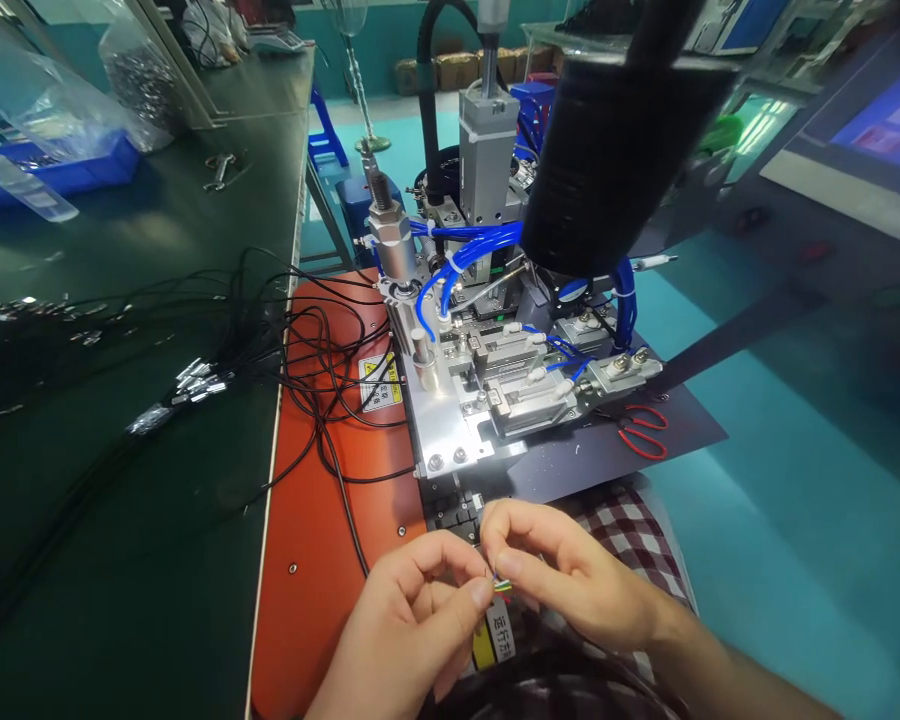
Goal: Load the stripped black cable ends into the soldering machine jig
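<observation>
My left hand (409, 620) and my right hand (562, 575) meet low in the picture, just in front of a small metal machine (495, 370). Both pinch the tip of a thin cable end with coloured wires (502, 584) between thumb and fingers. A black cable (349, 500) runs from the left across the orange plate (322, 560) towards my hands. A yellow and white label (495, 635) shows below my fingers.
Red-handled scissors (645, 430) lie right of the machine. Several black cables with metal ends (195, 385) lie on the dark green bench (120, 520). A blue tray (60, 170) and plastic bags sit far left. A large black cylinder (615, 140) hangs above.
</observation>
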`<state>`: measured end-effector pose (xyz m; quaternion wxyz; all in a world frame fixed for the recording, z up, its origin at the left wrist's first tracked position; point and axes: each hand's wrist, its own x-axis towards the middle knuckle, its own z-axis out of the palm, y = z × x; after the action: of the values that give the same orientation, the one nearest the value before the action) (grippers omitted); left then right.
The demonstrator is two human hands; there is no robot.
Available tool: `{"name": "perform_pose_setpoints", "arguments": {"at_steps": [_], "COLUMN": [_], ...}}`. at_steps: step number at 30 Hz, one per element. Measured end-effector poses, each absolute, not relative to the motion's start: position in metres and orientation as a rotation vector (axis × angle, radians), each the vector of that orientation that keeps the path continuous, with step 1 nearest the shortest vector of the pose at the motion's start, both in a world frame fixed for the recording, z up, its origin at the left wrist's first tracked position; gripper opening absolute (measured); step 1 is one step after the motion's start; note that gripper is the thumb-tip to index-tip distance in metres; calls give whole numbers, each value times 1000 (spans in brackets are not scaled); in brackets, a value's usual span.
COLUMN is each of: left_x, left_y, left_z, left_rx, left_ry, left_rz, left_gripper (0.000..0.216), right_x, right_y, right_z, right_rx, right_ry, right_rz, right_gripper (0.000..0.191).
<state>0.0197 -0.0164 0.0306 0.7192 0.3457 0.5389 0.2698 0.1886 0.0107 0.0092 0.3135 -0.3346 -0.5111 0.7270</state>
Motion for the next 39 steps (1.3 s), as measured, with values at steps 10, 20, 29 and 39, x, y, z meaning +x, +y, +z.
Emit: {"name": "perform_pose_setpoints", "arguments": {"at_steps": [10, 20, 29, 39], "left_x": [23, 22, 22, 21], "left_y": [-17, -19, -19, -21], "left_z": [27, 24, 26, 30], "left_rx": [753, 733, 728, 736], "left_ry": [1268, 1206, 1180, 1177], "left_rz": [691, 749, 766, 766], "left_gripper": [39, 26, 21, 21], "right_x": [179, 170, 172, 174], "right_y": [-4, -5, -8, -5], "right_z": [16, 13, 6, 13], "right_rx": [-1196, -1245, -1195, -1182], "right_ry": [-1392, -1094, -1035, -1105], "right_rz": [1548, 1738, 1780, 1735], "right_gripper": [10, 17, 18, 20]}}
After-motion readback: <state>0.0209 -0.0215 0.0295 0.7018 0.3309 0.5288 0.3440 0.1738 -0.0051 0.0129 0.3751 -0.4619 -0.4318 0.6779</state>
